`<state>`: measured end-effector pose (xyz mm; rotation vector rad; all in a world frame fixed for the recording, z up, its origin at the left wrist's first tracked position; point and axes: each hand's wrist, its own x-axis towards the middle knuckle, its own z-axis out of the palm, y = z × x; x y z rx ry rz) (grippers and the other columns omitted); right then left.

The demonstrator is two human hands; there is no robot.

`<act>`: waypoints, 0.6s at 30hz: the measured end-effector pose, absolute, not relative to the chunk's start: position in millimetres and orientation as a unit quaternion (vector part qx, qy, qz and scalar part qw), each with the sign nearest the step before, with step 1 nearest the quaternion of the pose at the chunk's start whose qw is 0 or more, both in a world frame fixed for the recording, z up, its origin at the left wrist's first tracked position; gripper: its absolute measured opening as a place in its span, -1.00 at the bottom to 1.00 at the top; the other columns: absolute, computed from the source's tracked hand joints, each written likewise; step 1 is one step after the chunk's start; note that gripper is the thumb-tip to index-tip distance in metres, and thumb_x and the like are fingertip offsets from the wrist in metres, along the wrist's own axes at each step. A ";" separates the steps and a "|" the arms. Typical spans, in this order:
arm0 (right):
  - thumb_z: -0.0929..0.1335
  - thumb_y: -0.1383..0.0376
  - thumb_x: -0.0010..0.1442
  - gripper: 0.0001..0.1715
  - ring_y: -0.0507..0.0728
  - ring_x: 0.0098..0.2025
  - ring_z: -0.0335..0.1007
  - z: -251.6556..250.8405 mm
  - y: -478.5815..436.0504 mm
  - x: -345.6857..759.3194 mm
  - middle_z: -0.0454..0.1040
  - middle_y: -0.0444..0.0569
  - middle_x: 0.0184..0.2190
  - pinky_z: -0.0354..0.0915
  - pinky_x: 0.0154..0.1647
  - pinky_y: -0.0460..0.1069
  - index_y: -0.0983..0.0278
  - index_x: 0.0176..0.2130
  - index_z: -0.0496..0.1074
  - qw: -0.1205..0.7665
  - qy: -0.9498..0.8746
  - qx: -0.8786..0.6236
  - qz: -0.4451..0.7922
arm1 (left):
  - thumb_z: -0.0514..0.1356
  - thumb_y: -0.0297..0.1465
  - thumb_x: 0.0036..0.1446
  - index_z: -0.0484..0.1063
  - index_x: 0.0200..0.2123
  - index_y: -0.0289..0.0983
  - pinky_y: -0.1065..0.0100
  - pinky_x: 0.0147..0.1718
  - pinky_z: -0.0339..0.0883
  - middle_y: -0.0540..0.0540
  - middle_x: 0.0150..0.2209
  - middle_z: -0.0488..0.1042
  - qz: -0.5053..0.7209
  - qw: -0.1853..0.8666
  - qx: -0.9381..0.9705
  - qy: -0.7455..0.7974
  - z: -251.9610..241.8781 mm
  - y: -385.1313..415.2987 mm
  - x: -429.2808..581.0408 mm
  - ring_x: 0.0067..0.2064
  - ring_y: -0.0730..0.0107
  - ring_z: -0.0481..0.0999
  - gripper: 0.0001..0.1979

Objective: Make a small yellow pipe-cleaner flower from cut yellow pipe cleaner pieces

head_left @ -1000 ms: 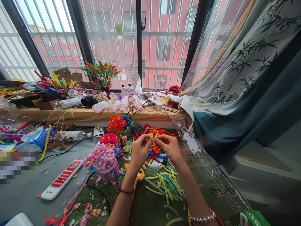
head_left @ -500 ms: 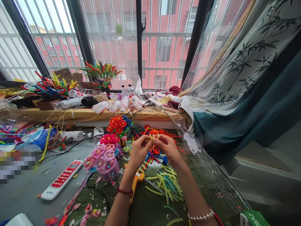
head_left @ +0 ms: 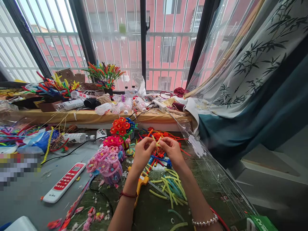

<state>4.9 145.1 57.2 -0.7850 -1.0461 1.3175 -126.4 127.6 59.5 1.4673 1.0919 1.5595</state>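
Note:
Between my fingertips is a small pale-yellow pipe cleaner piece, its ends sticking up. My left hand pinches it from one side, thumb against forefinger. My right hand pinches it from the other, close to the left fingertips. Below the hands lies a loose pile of cut yellow pipe cleaners with a few teal ones among them. A yellow-orange glue gun rests by my left forearm, partly hidden behind it. Red and blue pipe cleaner pieces lie just behind my fingers.
Pots of pink and red pipe cleaner flowers stand left of my hands. A red-and-white remote-like device lies farther left, near a black cord. Plastic bottles and a power strip lie on the windowsill.
The yellow piece's ends now stand up in a clearer V between my fingertips. Both hands keep nearly the same place and pinch.

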 end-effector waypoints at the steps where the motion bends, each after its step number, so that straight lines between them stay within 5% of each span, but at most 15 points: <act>1: 0.59 0.03 -0.23 -0.55 0.01 -0.66 0.37 57.2 144.9 5.5 0.48 -0.17 -0.64 0.29 -0.62 -0.10 0.29 -0.48 0.48 0.599 -0.448 -0.337 0.572 | 0.29 -0.30 0.07 0.49 -0.45 -0.28 0.48 -0.56 0.26 0.02 -0.57 0.44 0.608 0.364 0.564 0.423 59.4 127.7 -126.7 -0.56 0.48 0.37 -0.83; 5: 0.60 0.02 -0.22 -0.50 0.05 -0.62 0.45 56.8 145.4 9.6 0.56 -0.09 -0.58 0.33 -0.60 -0.09 0.29 -0.37 0.53 0.586 -0.444 -0.340 0.586 | 0.32 -0.27 0.06 0.48 -0.40 -0.28 0.47 -0.52 0.33 -0.01 -0.50 0.49 0.635 0.362 0.536 0.423 57.6 128.7 -127.3 -0.50 0.44 0.46 -0.81; 10: 0.63 0.01 -0.33 -0.51 0.08 -0.60 0.45 56.2 147.1 12.1 0.58 -0.05 -0.59 0.37 -0.57 -0.05 0.29 -0.50 0.55 0.589 -0.454 -0.345 0.572 | 0.37 -0.25 -0.02 0.50 -0.42 -0.28 0.41 -0.44 0.42 -0.06 -0.46 0.54 0.633 0.375 0.533 0.418 56.9 129.3 -127.6 -0.42 0.34 0.54 -0.78; 18: 0.60 0.05 -0.23 -0.64 0.10 -0.58 0.43 56.1 145.2 12.5 0.56 -0.07 -0.59 0.36 -0.56 -0.03 0.25 -0.52 0.58 0.597 -0.509 -0.360 0.505 | 0.37 -0.24 -0.03 0.54 -0.57 -0.31 0.46 -0.53 0.26 -0.03 -0.59 0.48 0.588 0.384 0.568 0.428 57.4 129.8 -132.2 -0.53 0.44 0.39 -0.74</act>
